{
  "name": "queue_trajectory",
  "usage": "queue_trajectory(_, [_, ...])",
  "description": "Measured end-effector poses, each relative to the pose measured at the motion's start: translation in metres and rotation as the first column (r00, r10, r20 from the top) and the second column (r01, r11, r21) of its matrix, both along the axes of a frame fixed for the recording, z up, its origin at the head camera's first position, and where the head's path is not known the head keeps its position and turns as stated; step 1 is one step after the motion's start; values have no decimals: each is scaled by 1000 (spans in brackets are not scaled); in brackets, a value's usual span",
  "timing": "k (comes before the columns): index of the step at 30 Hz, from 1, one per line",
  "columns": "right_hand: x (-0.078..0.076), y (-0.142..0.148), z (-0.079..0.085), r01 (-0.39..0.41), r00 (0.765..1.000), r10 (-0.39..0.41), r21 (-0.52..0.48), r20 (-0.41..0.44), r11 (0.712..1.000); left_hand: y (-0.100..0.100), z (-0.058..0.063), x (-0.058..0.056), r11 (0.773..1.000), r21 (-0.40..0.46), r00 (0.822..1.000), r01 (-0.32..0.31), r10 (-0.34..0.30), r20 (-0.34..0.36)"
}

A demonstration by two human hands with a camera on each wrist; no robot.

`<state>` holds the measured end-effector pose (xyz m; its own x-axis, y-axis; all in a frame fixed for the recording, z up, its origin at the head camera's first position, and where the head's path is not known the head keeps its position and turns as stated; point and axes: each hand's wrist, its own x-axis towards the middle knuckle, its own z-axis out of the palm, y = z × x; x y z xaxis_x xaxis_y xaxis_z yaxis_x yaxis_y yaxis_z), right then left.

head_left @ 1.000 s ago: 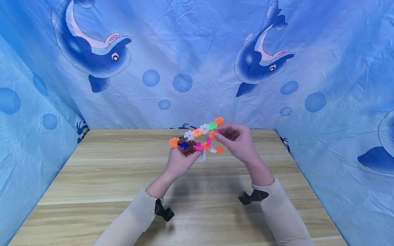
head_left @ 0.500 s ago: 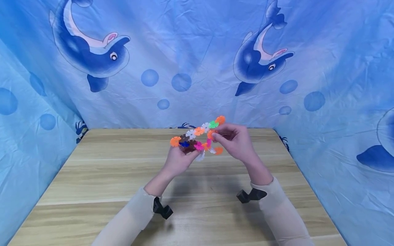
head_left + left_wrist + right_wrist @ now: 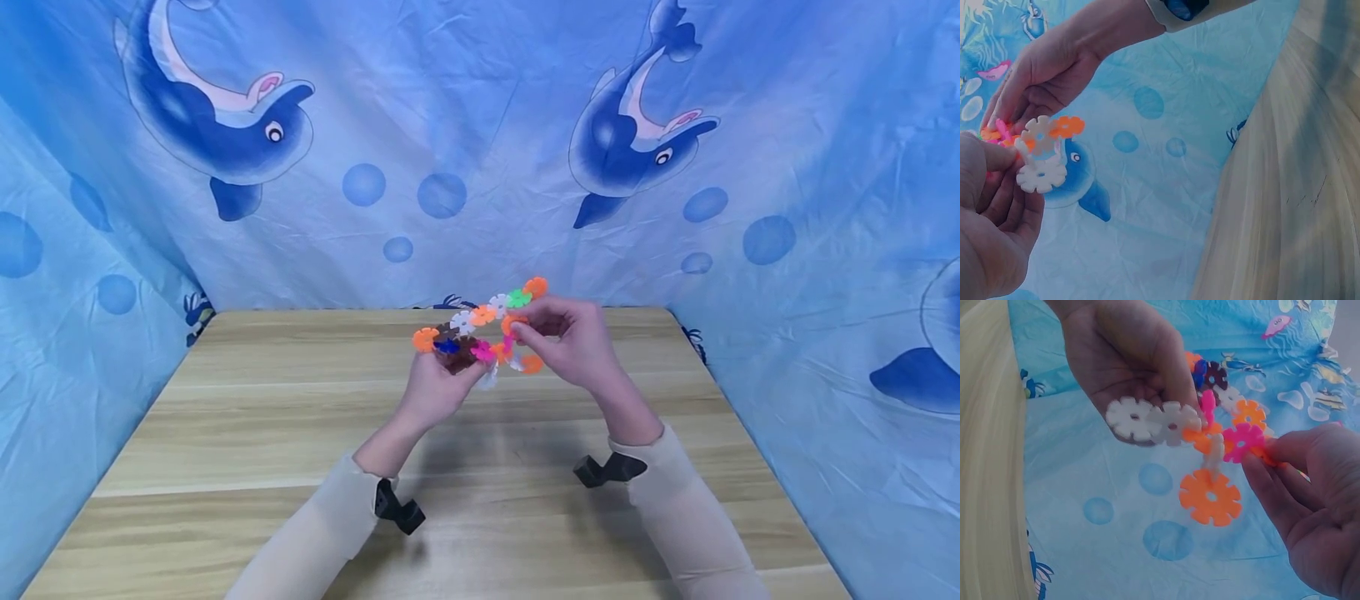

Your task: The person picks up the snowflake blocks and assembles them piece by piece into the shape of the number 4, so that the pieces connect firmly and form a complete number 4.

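Note:
A chain-like structure of interlocking plastic snowflake discs (image 3: 483,315) is held up above the table between both hands. Orange, white, green, brown, blue and pink discs show in it. My left hand (image 3: 435,392) grips its near left part, around the brown and pink discs. At its right side, my right hand (image 3: 579,343) pinches an orange disc between thumb and fingers, joined to a pink disc (image 3: 1244,443). A lower branch ends in an orange disc (image 3: 1210,497), with white discs (image 3: 1134,419) beside the left hand. Fingers hide part of the structure in both wrist views.
Below the hands lies a wood-grain table (image 3: 247,442). Blue cloth (image 3: 480,125) printed with dolphins and bubbles hangs behind it and along both sides. A black wrist camera (image 3: 397,507) sits at the left cuff, and another wrist camera (image 3: 609,469) at the right cuff.
The right hand has shifted slightly left, still pinching the orange disc. The upper row of discs has moved a little closer to the right hand's fingers. The left hand keeps its hold.

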<state>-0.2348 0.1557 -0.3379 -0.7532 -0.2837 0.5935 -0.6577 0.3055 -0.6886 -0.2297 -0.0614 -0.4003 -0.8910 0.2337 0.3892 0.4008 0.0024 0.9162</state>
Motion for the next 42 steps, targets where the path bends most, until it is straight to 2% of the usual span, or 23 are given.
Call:
queue_trajectory(3, [-1,1,1,-27,1000,27,4,3,1000,0,0,1,1000,4,1000,-6,6,21])
queue_trajectory(7, [-2,2,-1,-43,999,42,-28,-25,999,1,1,2,999,35,990,-39,34,134])
queue_trajectory(11, [0,2,-10,-58,991,47,-83,-125,995,1,2,1,992,85,971,-91,69,229])
queue_trajectory(13, [1,2,-15,-32,979,21,-49,-201,998,1,2,0,985,130,967,-112,78,241])
queue_trajectory(15, [3,2,-19,16,960,-6,34,-279,999,2,3,-1,976,180,966,-124,77,247])
queue_trajectory(18, [5,1,-21,86,935,-30,144,-353,986,4,3,-2,968,226,972,-109,56,227])
queue_trajectory(21, [6,3,-21,103,938,-33,186,-345,977,6,1,-3,961,253,974,-108,51,221])
queue_trajectory(24, [6,7,-21,126,948,-59,200,-312,972,5,-4,-3,944,300,967,-138,63,248])
queue_trajectory(26, [6,11,-22,144,954,-77,216,-289,966,1,-9,-4,934,321,968,-158,82,238])
queue_trajectory(28, [5,16,-24,155,961,-92,233,-261,960,-5,-12,-5,940,298,974,-164,107,199])
queue_trajectory(31, [6,21,-29,161,971,-106,254,-215,954,-13,-16,-6,965,207,985,-159,141,98])
queue_trajectory(33, [6,24,-32,161,975,-112,266,-190,950,-18,-16,-6,979,127,986,-161,155,57])
queue_trajectory(37, [4,27,-42,137,984,-101,260,-147,956,-25,-18,-8,988,32,987,-154,152,50])
queue_trajectory(42, [-2,27,-56,102,993,-82,246,-89,964,-27,-25,-10,980,-40,977,-196,198,78])
